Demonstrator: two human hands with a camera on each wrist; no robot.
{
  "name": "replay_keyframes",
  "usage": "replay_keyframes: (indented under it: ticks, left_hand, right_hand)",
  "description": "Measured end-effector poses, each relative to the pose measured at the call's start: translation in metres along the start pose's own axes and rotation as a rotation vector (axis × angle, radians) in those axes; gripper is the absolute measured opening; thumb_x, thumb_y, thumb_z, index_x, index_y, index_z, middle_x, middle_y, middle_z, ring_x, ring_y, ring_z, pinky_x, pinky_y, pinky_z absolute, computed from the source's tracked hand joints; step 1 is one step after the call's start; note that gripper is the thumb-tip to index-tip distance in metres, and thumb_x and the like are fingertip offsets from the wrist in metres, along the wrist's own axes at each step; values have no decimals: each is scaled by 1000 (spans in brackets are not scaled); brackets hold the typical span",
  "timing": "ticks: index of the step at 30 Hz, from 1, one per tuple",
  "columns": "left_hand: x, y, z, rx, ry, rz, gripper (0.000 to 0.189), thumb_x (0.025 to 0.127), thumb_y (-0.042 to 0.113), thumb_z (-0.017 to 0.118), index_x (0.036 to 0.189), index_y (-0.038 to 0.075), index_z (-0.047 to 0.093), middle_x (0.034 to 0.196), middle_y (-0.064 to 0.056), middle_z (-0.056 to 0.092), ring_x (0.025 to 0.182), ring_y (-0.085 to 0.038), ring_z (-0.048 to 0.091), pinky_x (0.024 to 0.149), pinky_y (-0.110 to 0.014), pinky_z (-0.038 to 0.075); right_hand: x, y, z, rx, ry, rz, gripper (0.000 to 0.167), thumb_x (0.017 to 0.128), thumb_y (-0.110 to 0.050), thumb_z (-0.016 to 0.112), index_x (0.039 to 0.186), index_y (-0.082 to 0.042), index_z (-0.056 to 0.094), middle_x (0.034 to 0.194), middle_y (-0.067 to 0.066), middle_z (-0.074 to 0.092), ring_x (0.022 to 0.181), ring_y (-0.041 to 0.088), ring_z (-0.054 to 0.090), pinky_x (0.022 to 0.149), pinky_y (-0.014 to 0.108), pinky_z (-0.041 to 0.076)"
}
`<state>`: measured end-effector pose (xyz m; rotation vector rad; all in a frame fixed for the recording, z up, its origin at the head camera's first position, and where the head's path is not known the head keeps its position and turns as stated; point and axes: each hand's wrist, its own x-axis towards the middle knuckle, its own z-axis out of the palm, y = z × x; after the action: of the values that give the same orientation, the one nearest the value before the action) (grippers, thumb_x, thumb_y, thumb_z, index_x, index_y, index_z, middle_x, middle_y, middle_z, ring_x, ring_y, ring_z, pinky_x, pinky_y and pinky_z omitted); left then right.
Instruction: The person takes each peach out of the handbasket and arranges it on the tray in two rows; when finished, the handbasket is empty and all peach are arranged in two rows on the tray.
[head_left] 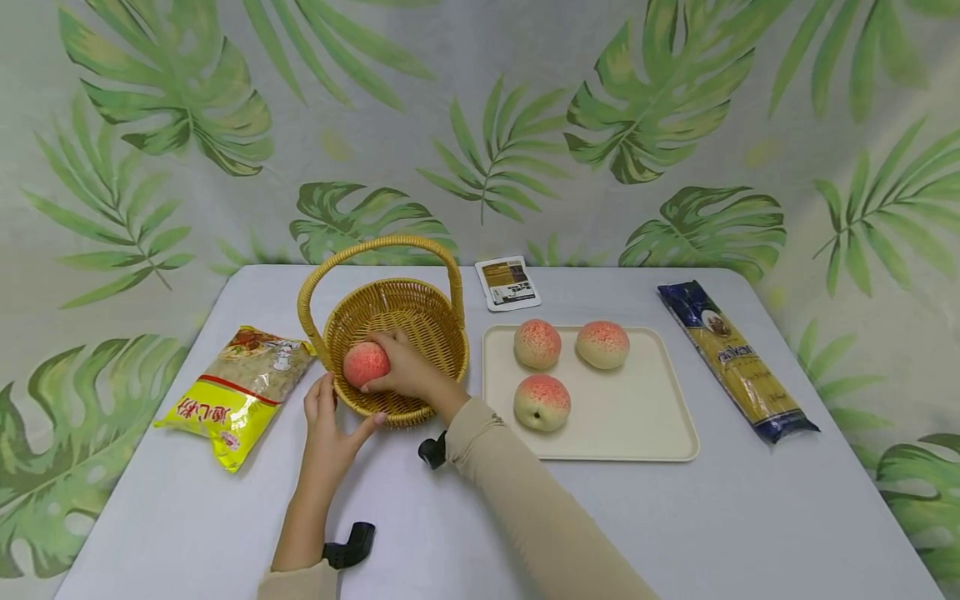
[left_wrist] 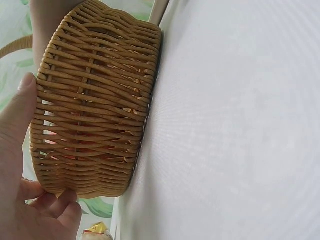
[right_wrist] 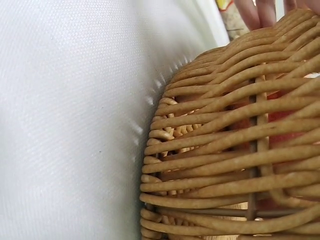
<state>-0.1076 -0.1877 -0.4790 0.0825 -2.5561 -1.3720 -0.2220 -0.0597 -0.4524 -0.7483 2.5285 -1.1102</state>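
My right hand (head_left: 408,364) reaches into the wicker basket (head_left: 397,300) and grips a pinkish-red peach (head_left: 366,367) near the basket's left inner wall. My left hand (head_left: 327,437) holds the basket's near left side. In the left wrist view, the thumb of that left hand (left_wrist: 17,130) lies at the rim and its fingers curl against the weave of the basket (left_wrist: 95,105). Red of the peach shows through the gaps of the basket (right_wrist: 215,165) in the right wrist view. Three more peaches, among them the nearest peach (head_left: 542,402), sit on a cream tray (head_left: 615,425).
Left of the basket lies a yellow bag of dry food (head_left: 240,392). A small white packet (head_left: 507,283) is behind the tray. To the right lies a blue-ended pasta pack (head_left: 735,358). The basket's tall handle (head_left: 382,242) arches over its far side.
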Motion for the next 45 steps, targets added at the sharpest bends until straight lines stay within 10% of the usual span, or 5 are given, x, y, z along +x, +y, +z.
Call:
replay_keyframes:
  ticks: [12,25,36,45]
  left_hand:
    - [0,1,0,-6,-13,-10,97,71,33,75,142,4,15,138,-17,12,125,-32,27,101,-45,27]
    - [0,0,-1,-8,-11,-15,98,72,34,75,142,4,14,139,-17,11,126,-33,26,102,-44,27]
    - [0,-1,-1,-23,-23,-16,101,72,35,74,143,3,11,140,-17,8,127,-32,24,102,-43,27]
    - [0,-1,-2,-15,-35,-25,101,72,36,74,143,4,9,141,-17,7,127,-32,24,102,-43,27]
  right_hand:
    - [-15,-5,-14,231,133,-163,72,70,-27,78,130,-10,41,123,2,48,104,12,50,84,25,44]
    - [-72,-4,-64,206,388,-321,70,67,-27,80,128,-16,45,124,4,42,106,17,48,84,35,46]
    - [-152,11,-120,166,575,-290,67,63,-1,78,122,1,47,121,17,43,109,28,42,88,44,42]
    - [-202,69,-131,158,701,-178,70,64,11,73,124,10,38,121,24,41,108,18,43,90,15,36]
